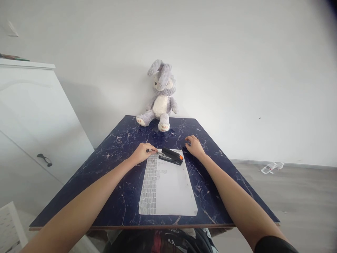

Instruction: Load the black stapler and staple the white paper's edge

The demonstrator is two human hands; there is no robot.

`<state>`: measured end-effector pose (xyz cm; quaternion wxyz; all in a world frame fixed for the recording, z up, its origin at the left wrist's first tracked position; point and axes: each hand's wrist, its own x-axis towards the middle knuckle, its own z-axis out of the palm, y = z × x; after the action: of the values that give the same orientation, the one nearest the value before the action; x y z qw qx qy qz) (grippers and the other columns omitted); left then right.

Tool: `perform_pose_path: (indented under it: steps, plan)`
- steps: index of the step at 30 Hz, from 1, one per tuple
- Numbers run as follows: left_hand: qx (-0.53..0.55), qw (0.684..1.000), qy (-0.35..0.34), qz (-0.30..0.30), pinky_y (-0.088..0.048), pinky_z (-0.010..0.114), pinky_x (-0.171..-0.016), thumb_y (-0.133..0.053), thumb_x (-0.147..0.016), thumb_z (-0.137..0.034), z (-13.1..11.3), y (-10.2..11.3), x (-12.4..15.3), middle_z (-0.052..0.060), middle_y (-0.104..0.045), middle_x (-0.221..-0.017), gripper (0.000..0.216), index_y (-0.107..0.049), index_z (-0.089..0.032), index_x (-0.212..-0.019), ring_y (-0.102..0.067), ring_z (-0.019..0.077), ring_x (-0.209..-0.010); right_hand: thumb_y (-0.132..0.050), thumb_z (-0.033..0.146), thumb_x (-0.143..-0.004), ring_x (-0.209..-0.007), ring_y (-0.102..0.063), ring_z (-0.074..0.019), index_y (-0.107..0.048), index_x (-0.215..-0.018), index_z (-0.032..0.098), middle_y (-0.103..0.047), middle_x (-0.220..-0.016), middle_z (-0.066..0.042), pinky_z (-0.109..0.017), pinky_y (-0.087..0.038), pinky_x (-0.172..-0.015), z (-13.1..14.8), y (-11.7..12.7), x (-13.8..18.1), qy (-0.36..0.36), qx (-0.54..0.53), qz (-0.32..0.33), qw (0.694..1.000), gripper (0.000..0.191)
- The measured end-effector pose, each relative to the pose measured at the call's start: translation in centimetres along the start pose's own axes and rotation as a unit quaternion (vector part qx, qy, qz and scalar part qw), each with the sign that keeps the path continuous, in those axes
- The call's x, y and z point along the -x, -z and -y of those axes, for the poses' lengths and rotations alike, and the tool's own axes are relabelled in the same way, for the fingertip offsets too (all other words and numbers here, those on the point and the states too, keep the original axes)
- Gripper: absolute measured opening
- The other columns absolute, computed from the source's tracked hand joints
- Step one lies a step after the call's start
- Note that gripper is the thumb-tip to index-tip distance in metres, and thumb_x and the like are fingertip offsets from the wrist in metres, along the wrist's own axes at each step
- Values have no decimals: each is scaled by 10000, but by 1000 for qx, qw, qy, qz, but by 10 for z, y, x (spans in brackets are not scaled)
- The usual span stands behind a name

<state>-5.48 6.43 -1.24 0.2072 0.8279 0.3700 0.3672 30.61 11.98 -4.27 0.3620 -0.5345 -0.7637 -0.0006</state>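
A black stapler (172,155) with an orange button lies across the top of a white sheet of paper (175,191). The stapler's upper arm is raised, and a thin metal part sticks out at its left end. My left hand (143,153) is closed, its thumb and fingertips pinching that metal end; whether a small piece is also between them cannot be made out. To the right of the paper, my right hand (195,146) rests near the blue tabletop, fingers loosely bent and apart, nothing visible in them. A grey patterned band runs down the paper's left side.
A grey plush rabbit (161,102) sits at the table's (113,196) far edge, against the wall. On the left stands a white cabinet (34,123) with a dark handle. A clear plastic item (271,168) lies on the floor at right.
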Motion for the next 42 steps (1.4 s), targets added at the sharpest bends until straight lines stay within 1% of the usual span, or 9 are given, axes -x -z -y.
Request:
perform_pose_path:
  steps: [3,6,8,16,31,35,37,39,42]
  plan:
    - [-5,1000,-9,-16,-560,366,-928,-689,-933,-346,-3,-1,0,38,-809,-982,169,-825,-250,-960,-750,233,-916,-538,156,-805,-976,-619,-261,-680,-1026,193,-642,-1046,-92,-399,-515,-935,1,1,0,0,-3,3,1000,265]
    - [11,998,1,-59,-563,358,-940,-650,-963,-333,-5,0,0,29,-810,-1009,187,-811,-237,-975,-759,230,-936,-541,155,-806,-972,-621,-260,-678,-1021,190,-643,-1045,-94,-397,-513,-938,2,2,0,1,-4,5,1000,257]
    - [12,997,5,-71,-567,357,-931,-663,-956,-338,-5,2,0,32,-809,-1009,179,-806,-232,-974,-760,232,-935,-543,152,-806,-974,-619,-261,-678,-1022,191,-643,-1045,-95,-393,-514,-932,2,2,0,-1,-5,6,1000,258]
    - [21,1000,-6,4,-561,342,-924,-737,-897,-358,-8,1,0,46,-812,-1006,174,-818,-218,-961,-762,238,-944,-549,148,-815,-962,-614,-247,-682,-1027,181,-638,-1039,-90,-376,-505,-922,1,1,1,0,-4,17,1000,253]
    - [18,999,1,42,-568,342,-933,-728,-901,-325,-1,4,0,41,-812,-1016,149,-827,-229,-958,-763,234,-951,-566,137,-810,-962,-617,-249,-681,-1026,184,-638,-1057,-93,-384,-508,-928,0,-1,1,2,-5,23,1000,249]
    - [23,998,-23,51,-577,351,-947,-730,-909,-342,5,10,0,50,-810,-1033,160,-829,-225,-956,-766,230,-953,-569,152,-812,-965,-624,-252,-687,-1012,184,-645,-1043,-99,-392,-511,-927,2,0,1,3,-11,21,1000,235]
    - [22,997,-41,57,-573,360,-972,-723,-917,-338,9,14,0,56,-807,-1060,161,-832,-224,-950,-765,231,-976,-585,190,-832,-930,-635,-242,-690,-992,184,-655,-1042,-99,-392,-518,-913,6,3,1,-2,-37,20,999,192]
    - [23,996,-47,68,-566,368,-997,-691,-939,-320,14,17,0,58,-803,-1092,172,-834,-229,-966,-761,231,-1013,-609,291,-887,-897,-647,-233,-691,-985,189,-679,-1023,-89,-384,-529,-880,14,8,0,-17,-99,29,994,164]
    - [29,996,-42,75,-567,368,-1001,-662,-950,-293,17,20,0,58,-801,-1098,185,-834,-233,-981,-757,229,-1026,-561,504,-980,-897,-666,-229,-693,-1047,191,-714,-1007,-82,-350,-547,-806,34,17,0,-21,-252,105,962,346]
